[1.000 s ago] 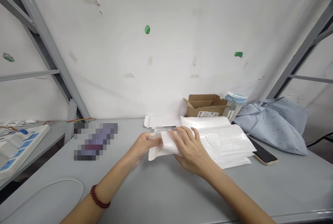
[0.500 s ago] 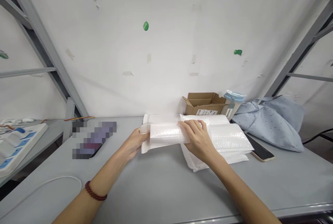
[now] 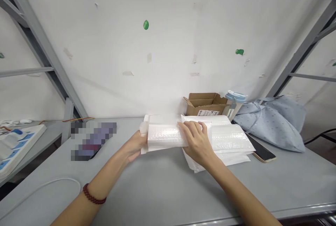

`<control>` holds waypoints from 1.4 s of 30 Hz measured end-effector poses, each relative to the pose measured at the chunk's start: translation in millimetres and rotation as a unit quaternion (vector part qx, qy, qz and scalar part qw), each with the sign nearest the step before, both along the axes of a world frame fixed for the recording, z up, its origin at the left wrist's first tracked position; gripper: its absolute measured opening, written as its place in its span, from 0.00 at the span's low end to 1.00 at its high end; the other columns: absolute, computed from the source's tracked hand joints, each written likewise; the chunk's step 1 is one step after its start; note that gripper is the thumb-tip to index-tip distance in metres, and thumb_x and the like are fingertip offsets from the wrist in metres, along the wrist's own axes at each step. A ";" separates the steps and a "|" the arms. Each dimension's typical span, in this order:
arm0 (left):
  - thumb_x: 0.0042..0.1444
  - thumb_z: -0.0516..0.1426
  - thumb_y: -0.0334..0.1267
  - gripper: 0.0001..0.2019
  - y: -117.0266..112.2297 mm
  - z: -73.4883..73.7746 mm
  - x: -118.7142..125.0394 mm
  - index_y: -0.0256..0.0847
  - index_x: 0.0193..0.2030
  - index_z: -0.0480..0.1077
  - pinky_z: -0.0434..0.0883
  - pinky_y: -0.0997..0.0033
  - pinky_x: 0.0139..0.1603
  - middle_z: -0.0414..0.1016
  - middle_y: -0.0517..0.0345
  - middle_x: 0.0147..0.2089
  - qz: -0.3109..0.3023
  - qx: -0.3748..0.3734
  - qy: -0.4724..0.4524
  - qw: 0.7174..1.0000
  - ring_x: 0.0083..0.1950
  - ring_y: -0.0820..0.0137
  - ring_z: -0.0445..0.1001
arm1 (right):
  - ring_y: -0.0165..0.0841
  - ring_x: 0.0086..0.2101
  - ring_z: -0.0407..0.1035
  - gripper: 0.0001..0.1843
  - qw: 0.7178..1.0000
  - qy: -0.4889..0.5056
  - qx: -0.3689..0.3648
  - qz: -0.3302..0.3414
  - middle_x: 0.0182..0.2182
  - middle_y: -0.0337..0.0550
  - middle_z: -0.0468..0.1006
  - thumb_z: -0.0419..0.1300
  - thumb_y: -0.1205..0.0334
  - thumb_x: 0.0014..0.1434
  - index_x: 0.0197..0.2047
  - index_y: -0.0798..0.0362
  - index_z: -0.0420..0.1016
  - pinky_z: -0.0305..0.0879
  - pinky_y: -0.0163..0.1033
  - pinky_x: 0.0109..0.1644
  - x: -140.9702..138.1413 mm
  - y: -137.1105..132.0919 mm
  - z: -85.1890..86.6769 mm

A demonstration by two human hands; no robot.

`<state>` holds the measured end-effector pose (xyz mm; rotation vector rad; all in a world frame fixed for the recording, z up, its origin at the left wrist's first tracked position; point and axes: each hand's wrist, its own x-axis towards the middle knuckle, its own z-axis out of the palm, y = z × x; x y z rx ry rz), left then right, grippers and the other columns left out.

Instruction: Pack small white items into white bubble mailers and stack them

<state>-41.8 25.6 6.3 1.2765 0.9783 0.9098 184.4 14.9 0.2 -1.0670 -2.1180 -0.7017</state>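
A white bubble mailer [image 3: 164, 135] is held a little above the grey table [image 3: 162, 187], between both hands. My left hand [image 3: 135, 145] grips its left end, fingers curled under it. My right hand [image 3: 196, 140] is closed over its right end, fingers on top. Just to the right lies a stack of more white bubble mailers [image 3: 231, 140], partly under my right hand. A white flat box [image 3: 160, 118] shows behind the held mailer.
An open brown cardboard box [image 3: 206, 103] and a lidded cup [image 3: 235, 103] stand at the wall. A blue cloth bag [image 3: 275, 122] and a phone [image 3: 261, 152] lie to the right. A blurred object [image 3: 91, 140] lies left, a white cable [image 3: 44, 189] near the front left corner.
The mailer has been lifted and turned broadside, its bubble side facing me. Both hands rose slightly with it, and my right hand shifted onto its right end.
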 end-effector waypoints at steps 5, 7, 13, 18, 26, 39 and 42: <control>0.35 0.64 0.33 0.20 1.4 -1.7 2.3 0.40 0.40 0.72 0.68 0.69 0.36 0.75 0.56 0.34 0.029 -0.021 0.021 0.999 0.38 0.64 0.72 | 0.45 0.49 0.60 0.31 1.000 0.005 -0.009 -0.019 0.47 0.56 0.67 0.49 0.77 0.46 0.56 0.59 0.59 0.51 0.56 0.53 2.8 2.0 1.7; 0.38 0.63 0.34 0.18 -1.1 -8.6 11.3 0.41 0.40 0.72 0.67 0.72 0.31 0.74 0.58 0.31 0.053 -0.017 0.022 0.998 0.34 0.67 0.70 | 0.46 0.54 0.56 0.33 1.000 -0.013 -0.011 -0.024 0.51 0.58 0.65 0.48 0.79 0.45 0.57 0.58 0.58 0.48 0.58 0.55 0.7 1.0 -0.8; 0.44 0.61 0.42 0.10 -15.4 -12.5 36.2 0.39 0.30 0.69 0.57 0.76 0.20 0.62 0.65 0.21 0.020 -0.060 0.011 0.998 0.21 0.76 0.58 | 0.50 0.58 0.51 0.31 0.995 -0.072 0.066 -0.012 0.55 0.60 0.63 0.48 0.79 0.52 0.59 0.57 0.57 0.48 0.60 0.56 -15.1 -9.3 -10.1; 0.47 0.60 0.47 0.13 -14.3 -4.1 29.5 0.37 0.29 0.70 0.60 0.75 0.25 0.67 0.59 0.24 0.004 -0.070 -0.024 0.997 0.26 0.74 0.63 | 0.46 0.57 0.55 0.22 0.995 -0.080 0.057 0.005 0.50 0.57 0.69 0.47 0.78 0.57 0.54 0.58 0.63 0.49 0.59 0.56 -20.7 -11.3 -14.1; 0.55 0.52 0.46 0.15 -17.6 4.4 23.2 0.38 0.41 0.72 0.67 0.69 0.31 0.72 0.49 0.41 0.063 0.102 -0.011 0.993 0.37 0.65 0.71 | 0.38 0.49 0.65 0.16 0.995 -0.051 0.087 0.024 0.45 0.50 0.74 0.46 0.77 0.61 0.49 0.57 0.67 0.48 0.54 0.57 -12.9 -6.5 -11.8; 0.59 0.49 0.37 0.08 -11.1 4.1 52.6 0.41 0.36 0.68 0.65 0.71 0.31 0.71 0.56 0.33 0.150 0.440 0.227 0.856 0.33 0.70 0.68 | 0.38 0.45 0.66 0.15 0.973 0.111 0.202 -0.005 0.42 0.49 0.73 0.57 0.68 0.60 0.50 0.54 0.64 0.53 0.50 0.54 -4.1 -7.0 5.0; 0.58 0.50 0.43 0.10 -1.8 25.0 72.2 0.40 0.32 0.66 0.61 0.75 0.25 0.65 0.63 0.23 0.132 0.323 0.160 0.923 0.24 0.74 0.64 | 0.45 0.51 0.61 0.23 0.945 0.159 0.280 -0.056 0.52 0.56 0.64 0.60 0.65 0.58 0.55 0.53 0.60 0.55 0.51 0.52 11.5 1.8 11.5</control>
